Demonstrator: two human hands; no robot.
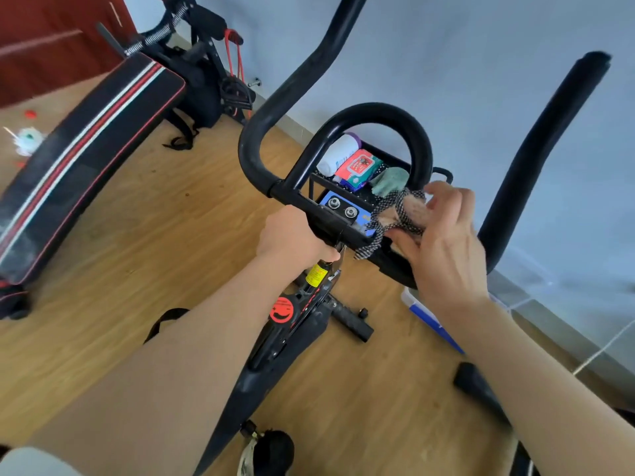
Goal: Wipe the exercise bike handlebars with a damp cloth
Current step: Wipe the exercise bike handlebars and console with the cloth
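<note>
Your left hand (pixel 295 235) was closed around the centre bar of the handlebars (pixel 343 228), just left of the blue console (pixel 343 206) with its two round knobs. Your right hand (pixel 443 245) held the cloth (pixel 398 214), a checked black-and-white piece bunched between fingers and thumb, pressed against the bar at the right side of the console. The inner loop (pixel 374 113) of the handlebars rose beyond the cloth; the two outer horns stood to the left and right of it.

Behind the loop, a black tray (pixel 343 183) carried a white bottle (pixel 338 154), a red wipes pack (pixel 357 166) and a green rag (pixel 390 180). A padded bench (pixel 86 146) with red and white stripes lay at far left on the wooden floor (pixel 154 252). The bike frame (pixel 292 321) ran down between your forearms.
</note>
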